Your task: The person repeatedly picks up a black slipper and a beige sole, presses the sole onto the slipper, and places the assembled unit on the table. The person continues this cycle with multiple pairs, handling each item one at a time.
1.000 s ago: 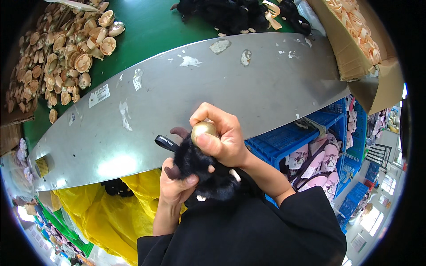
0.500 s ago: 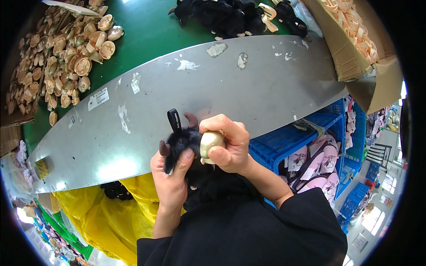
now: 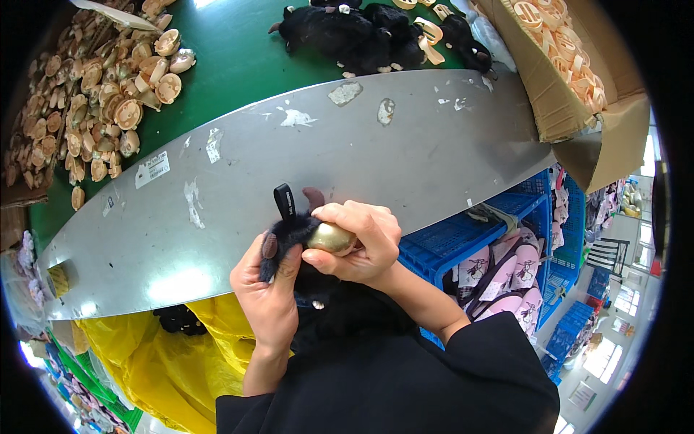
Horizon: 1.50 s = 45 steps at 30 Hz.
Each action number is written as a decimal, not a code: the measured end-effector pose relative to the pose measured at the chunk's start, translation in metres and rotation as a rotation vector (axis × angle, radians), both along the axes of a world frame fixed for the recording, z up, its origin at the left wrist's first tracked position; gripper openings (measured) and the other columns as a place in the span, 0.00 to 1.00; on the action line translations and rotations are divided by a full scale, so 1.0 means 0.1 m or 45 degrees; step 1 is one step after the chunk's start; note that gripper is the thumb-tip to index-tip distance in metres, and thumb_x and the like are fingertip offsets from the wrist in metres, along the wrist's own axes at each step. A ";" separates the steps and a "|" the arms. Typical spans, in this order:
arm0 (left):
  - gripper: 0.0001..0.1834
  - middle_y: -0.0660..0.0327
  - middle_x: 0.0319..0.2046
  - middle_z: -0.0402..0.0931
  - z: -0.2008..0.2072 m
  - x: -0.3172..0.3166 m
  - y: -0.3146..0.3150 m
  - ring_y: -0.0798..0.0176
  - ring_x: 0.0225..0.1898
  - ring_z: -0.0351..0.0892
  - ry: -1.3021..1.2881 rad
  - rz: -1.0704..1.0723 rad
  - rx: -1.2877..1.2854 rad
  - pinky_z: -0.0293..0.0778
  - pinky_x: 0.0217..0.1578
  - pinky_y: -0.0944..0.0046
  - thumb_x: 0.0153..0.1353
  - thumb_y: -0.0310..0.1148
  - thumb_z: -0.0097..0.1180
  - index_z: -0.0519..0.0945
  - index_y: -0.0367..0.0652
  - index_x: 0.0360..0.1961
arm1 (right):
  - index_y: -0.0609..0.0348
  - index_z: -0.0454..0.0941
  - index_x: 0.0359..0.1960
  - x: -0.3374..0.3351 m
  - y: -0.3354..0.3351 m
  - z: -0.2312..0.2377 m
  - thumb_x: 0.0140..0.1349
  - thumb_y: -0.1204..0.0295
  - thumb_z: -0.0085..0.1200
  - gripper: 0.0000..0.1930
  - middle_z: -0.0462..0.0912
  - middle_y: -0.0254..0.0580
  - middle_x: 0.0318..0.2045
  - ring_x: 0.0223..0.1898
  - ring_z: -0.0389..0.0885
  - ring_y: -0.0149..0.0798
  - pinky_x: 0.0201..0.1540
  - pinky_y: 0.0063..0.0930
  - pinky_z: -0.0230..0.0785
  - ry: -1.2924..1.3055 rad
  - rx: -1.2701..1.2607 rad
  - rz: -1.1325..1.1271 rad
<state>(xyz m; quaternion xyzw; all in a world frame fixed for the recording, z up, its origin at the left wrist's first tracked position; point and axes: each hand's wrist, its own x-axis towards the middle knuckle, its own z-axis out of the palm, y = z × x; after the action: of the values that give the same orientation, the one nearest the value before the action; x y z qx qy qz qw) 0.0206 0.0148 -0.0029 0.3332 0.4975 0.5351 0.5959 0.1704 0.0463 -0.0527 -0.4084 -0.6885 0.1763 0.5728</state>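
My left hand (image 3: 266, 300) is closed around a small black plush toy (image 3: 293, 230), its thumb pressed into the fur. The toy has two brown horns and a black ribbon loop (image 3: 285, 200) standing up between them. A shiny gold, rounded plastic piece (image 3: 332, 239) sits between the thumb and fingers of my right hand (image 3: 367, 242). Its left side meets the fur at the front of the toy. Whether the piece is fixed to the toy, I cannot tell. The toy's lower body hangs against my black clothing and is hard to make out.
A grey metal strip (image 3: 267, 159) edges the green table (image 3: 224, 50). Several gold and beige plastic parts (image 3: 108, 94) heap up at far left; black plush toys (image 3: 340, 36) lie at the back. A cardboard box (image 3: 557, 101) holds peach pieces. Blue crates (image 3: 455, 239) and yellow sheeting (image 3: 144, 362) flank me.
My right hand has turned the gold piece from upright to more sideways and brought it closer against the plush toy. Both hands have shifted slightly left.
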 end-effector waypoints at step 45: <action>0.12 0.63 0.42 0.84 -0.03 -0.06 -0.03 0.72 0.41 0.80 -0.304 0.004 -0.227 0.74 0.46 0.71 0.69 0.26 0.63 0.82 0.34 0.51 | 0.60 0.79 0.42 -0.09 -0.12 0.02 0.68 0.55 0.65 0.19 0.81 0.33 0.26 0.27 0.76 0.22 0.30 0.17 0.68 0.569 -0.689 0.276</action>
<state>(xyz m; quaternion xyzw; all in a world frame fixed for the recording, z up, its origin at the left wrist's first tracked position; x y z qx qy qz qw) 0.0146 0.0121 -0.0061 0.2121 0.4691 0.5258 0.6772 0.1611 0.0343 -0.0508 -0.4211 -0.5141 0.4966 0.5583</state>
